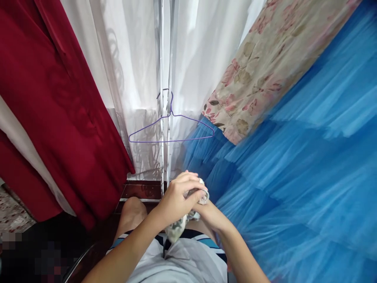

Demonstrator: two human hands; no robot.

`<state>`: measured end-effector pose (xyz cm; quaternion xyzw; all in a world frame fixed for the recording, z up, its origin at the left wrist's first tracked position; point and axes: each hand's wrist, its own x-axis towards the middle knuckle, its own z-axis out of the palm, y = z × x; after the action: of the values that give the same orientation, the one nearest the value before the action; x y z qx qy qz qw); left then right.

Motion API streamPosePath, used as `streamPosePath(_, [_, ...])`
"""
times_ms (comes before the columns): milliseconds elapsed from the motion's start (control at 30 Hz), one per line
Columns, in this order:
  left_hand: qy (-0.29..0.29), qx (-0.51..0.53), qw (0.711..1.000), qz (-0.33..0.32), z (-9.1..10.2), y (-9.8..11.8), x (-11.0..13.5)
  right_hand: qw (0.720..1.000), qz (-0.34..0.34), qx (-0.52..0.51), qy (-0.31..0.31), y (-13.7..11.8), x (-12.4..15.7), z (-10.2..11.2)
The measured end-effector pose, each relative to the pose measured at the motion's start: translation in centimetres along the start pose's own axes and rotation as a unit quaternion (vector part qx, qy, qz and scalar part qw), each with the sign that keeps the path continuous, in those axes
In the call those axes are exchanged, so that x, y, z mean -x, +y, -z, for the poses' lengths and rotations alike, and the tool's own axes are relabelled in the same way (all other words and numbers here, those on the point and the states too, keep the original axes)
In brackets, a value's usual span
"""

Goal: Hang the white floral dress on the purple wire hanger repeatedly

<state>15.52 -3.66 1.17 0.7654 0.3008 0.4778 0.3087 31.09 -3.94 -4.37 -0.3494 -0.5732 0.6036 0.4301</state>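
Observation:
Low in the middle of the head view, just above my lap, my two hands come together around a bunched, patterned cloth, whitish with dark grey-green marks. One end of the cloth forms a small pale roll by my fingers, and the rest hangs down between my wrists. My left hand lies over the top with its fingers curled around the cloth. Partly covered by it, my right hand holds the bundle from the right side; most of its fingers are hidden.
A purple wire hanger hangs on a white metal stand ahead of me. Red curtains fall at left, white curtains behind. On the right are a floral cloth and a large blue tulle garment.

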Motion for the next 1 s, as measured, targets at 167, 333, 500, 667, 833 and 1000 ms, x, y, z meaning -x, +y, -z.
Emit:
streamPosePath(167, [-0.155, 0.139, 0.972, 0.105, 1.7, -1.4, 1.1, 0.972, -0.135, -0.192, -0.001, -2.2, 1.9, -0.7])
streamPosePath(333, [-0.261, 0.159, 0.933, 0.191, 2.0, -4.3, 4.7, 0.964, -0.174, -0.198, -0.031, -3.6, 2.9, 1.4])
streamPosePath(500, [-0.282, 0.0, 0.951, 0.128, 3.7, -4.8, 6.8, 0.974, -0.15, -0.155, -0.074, -3.6, 3.2, 2.8])
streamPosePath(667, [-0.408, -0.231, 0.878, 0.095, 3.9, -5.8, 8.9, 0.914, -0.065, -0.017, -0.4, -2.8, 3.1, 3.3])
streamPosePath(833, [-0.4, -0.334, 0.843, 0.137, 3.9, -9.6, 10.9, 0.876, -0.021, 0.043, -0.48, -2.6, 3.6, 4.6])
streamPosePath(1000, [-0.116, -0.335, 0.923, 0.149, 10.2, -13.4, 9.5, 0.96, -0.041, 0.096, -0.259, -4.1, 4.1, 6.0])
